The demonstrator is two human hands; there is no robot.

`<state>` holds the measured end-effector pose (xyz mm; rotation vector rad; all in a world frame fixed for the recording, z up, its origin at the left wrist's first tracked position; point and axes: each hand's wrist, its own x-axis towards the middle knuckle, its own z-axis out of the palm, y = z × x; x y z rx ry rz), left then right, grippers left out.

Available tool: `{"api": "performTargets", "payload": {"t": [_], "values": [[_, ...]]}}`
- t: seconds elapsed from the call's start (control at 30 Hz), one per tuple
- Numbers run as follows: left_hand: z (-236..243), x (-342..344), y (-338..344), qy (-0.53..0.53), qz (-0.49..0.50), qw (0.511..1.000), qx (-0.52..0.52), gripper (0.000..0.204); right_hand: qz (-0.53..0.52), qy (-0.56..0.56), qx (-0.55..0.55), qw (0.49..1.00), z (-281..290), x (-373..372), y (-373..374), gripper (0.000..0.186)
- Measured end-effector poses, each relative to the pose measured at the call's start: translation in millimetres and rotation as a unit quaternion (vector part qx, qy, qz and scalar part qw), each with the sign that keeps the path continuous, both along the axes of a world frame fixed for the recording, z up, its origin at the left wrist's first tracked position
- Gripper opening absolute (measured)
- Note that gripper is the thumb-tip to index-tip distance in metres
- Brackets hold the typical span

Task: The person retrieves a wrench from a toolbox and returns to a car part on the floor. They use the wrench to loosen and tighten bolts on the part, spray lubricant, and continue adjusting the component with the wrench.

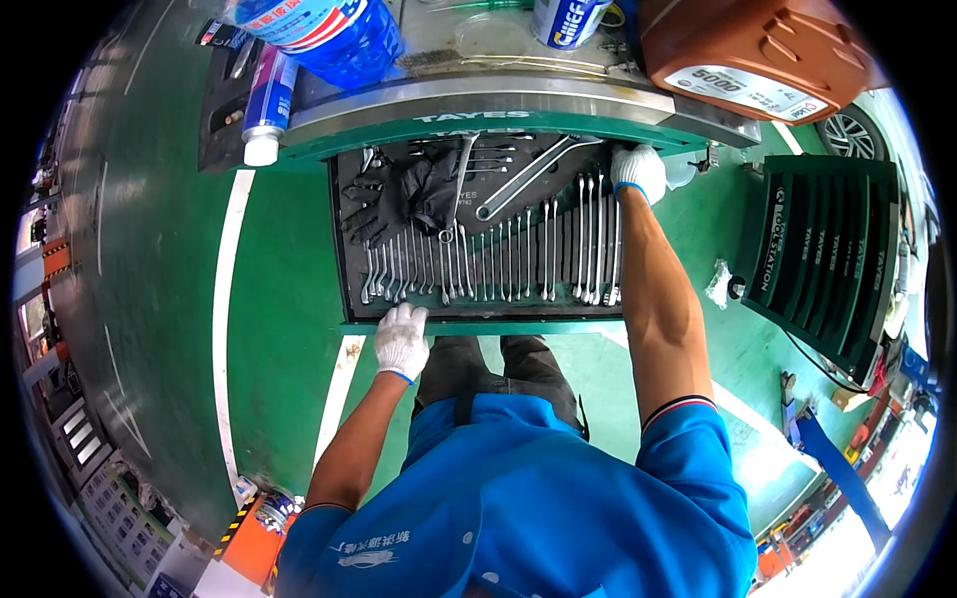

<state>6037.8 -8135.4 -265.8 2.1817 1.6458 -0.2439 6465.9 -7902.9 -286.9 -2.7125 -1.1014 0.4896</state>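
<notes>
Under the bench top (478, 98), the drawer (528, 328) of wrenches (525, 179) looks heavy and rigid, best held at its front edge, where the left hand (402, 341) rests, the right hand (638, 172) lying rear right, both grips impossible to tell

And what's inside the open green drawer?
Rows of silver wrenches, one big wrench and crumpled black gloves. What lies under the gloves is hidden; the right hand covers the far right corner.

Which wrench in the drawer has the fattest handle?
The big slanted wrench, lying between the black gloves and the right hand: its handle is broad, while the other wrenches have much thinner handles.
</notes>
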Motion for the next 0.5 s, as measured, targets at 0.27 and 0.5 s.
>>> {"api": "performTargets", "payload": {"t": [0.27, 0.5], "values": [[-4, -1, -5, 0.012, 0.001, 1.000, 0.008, 0.032, 0.038, 0.024, 0.156, 0.987, 35, 3, -37, 0.040], [-2, 1, 1, 0.035, -0.012, 0.999, -0.018, 0.040, -0.007, 0.472, 0.372, 0.799, 45, 5, -87, 0.017]]}}
